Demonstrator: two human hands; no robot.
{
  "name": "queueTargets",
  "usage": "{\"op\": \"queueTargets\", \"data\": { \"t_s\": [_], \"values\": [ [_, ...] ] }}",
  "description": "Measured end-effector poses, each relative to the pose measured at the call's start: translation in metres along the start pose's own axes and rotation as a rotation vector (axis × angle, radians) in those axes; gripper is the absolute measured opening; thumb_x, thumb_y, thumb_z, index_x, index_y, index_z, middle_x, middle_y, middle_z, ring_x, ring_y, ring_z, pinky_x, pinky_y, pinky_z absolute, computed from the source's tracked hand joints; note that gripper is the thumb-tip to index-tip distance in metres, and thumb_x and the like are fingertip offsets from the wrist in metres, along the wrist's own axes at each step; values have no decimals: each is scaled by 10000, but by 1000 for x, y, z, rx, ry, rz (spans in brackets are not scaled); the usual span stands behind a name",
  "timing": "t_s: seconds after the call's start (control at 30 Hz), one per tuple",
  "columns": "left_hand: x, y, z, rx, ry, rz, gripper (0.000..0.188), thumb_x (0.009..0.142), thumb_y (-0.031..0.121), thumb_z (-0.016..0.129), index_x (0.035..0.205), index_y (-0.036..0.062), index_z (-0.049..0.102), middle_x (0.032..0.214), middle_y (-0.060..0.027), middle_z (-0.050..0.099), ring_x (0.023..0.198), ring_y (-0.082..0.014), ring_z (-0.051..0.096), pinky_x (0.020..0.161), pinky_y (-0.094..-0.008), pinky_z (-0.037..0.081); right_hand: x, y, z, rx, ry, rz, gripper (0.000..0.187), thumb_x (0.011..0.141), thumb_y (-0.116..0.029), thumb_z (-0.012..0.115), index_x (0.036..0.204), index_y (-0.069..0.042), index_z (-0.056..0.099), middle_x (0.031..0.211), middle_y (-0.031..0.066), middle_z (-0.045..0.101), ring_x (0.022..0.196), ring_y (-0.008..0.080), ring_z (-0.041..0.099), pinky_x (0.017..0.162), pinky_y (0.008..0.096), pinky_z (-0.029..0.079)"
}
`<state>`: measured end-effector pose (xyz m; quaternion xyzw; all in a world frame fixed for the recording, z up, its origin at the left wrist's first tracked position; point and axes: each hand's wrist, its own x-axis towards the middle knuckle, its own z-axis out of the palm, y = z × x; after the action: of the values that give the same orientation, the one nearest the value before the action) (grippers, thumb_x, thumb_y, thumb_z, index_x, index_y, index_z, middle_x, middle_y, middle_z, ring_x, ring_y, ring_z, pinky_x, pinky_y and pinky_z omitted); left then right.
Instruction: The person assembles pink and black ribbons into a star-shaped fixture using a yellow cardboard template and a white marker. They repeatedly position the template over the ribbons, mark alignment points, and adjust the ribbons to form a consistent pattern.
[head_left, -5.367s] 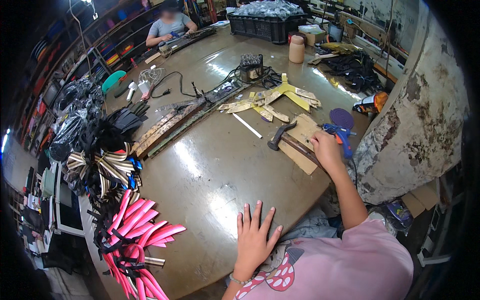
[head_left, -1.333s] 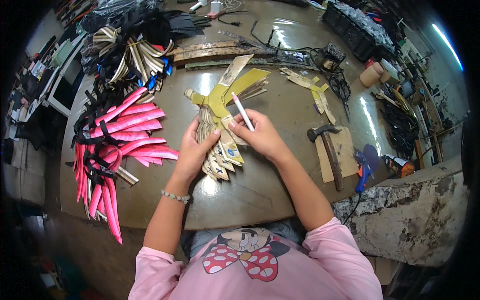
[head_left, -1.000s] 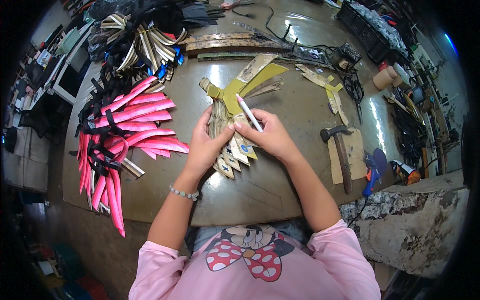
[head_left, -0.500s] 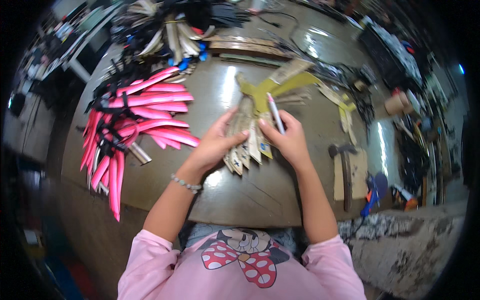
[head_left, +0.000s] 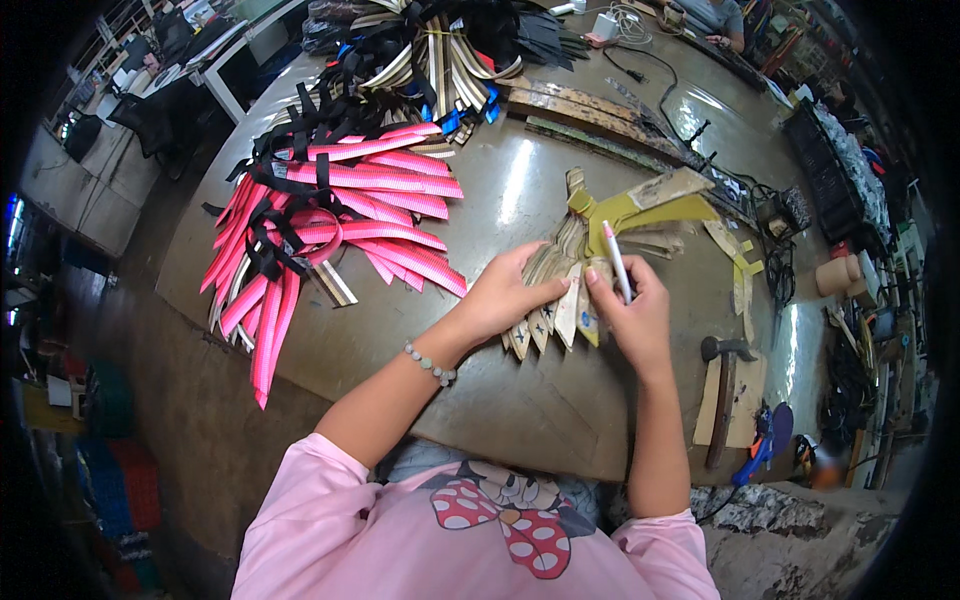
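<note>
A glossy brown tabletop point(head_left: 560, 420) fills a cluttered workroom, a co-worker point(head_left: 718, 14) at its far edge. Pink ribbed straps with black webbing point(head_left: 400, 177) spread along its left edge; a wooden-handled hammer point(head_left: 721, 410) lies on tan cardboard point(head_left: 748, 390) toward the near right corner.

Inward from the near edge, a fanned stack of yellow and cream branching strips point(head_left: 625, 207) sits between the hands. The left hand point(head_left: 508, 292), fingers curled, grips its left side; the right hand point(head_left: 637, 312), half closed, pinches its right side and holds a slim white pen with a pink end point(head_left: 617, 262).

Five seconds ago, the left hand lay flat, spread on the tabletop.
</note>
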<state>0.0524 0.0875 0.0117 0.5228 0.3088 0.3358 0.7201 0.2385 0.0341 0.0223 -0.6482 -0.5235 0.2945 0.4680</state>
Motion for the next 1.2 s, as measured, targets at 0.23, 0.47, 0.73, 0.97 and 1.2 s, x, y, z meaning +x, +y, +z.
{"op": "queueTargets", "data": {
  "t_s": [0.23, 0.47, 0.73, 0.97, 1.2],
  "values": [
    [-3, 6, 1, -13, 17, -9, 436, 903, 89, 712, 1289, -42, 556, 1107, -70, 687, 915, -104, 654, 828, -261, 537, 10, 10, -17, 107, -75, 74, 314, 863, -270, 790, 973, -1, 673, 744, -29, 596, 652, 41, 485, 569, 223, 395],
    [-2, 9, -1, -77, 1, -51, 407, 910, 47, 687, 1278, -62, 554, 1116, -94, 689, 929, -120, 674, 829, -268, 554, 9, 13, -9, 126, -179, 30, 317, 867, -303, 784, 930, -18, 661, 755, -28, 591, 679, 61, 484, 602, 242, 409],
    [6, -5, -3, 223, 87, 17, 799, 820, 332, 818, 1360, -147, 475, 1271, -217, 616, 1108, -229, 622, 946, -326, 508, 8, 12, -10, 170, -198, 77, 237, 893, -249, 761, 904, -36, 655, 763, -32, 587, 687, 48, 485, 608, 229, 398],
    [4, -13, -2, -20, -6, 31, 412, 884, 104, 731, 1238, -60, 597, 1083, -89, 698, 916, -110, 660, 825, -271, 543, 7, 4, -7, 209, -316, 97, 235, 888, -217, 769, 922, -39, 619, 780, -47, 546, 697, 49, 477, 618, 214, 374],
    [1, -2, 3, -34, -23, -17, 417, 888, 113, 725, 1242, -54, 583, 1065, -77, 693, 910, -109, 660, 817, -272, 545, 7, 8, -12, 235, -244, 86, 255, 863, -180, 790, 948, -39, 595, 799, -39, 539, 728, 54, 488, 648, 221, 398]
  ]
}}
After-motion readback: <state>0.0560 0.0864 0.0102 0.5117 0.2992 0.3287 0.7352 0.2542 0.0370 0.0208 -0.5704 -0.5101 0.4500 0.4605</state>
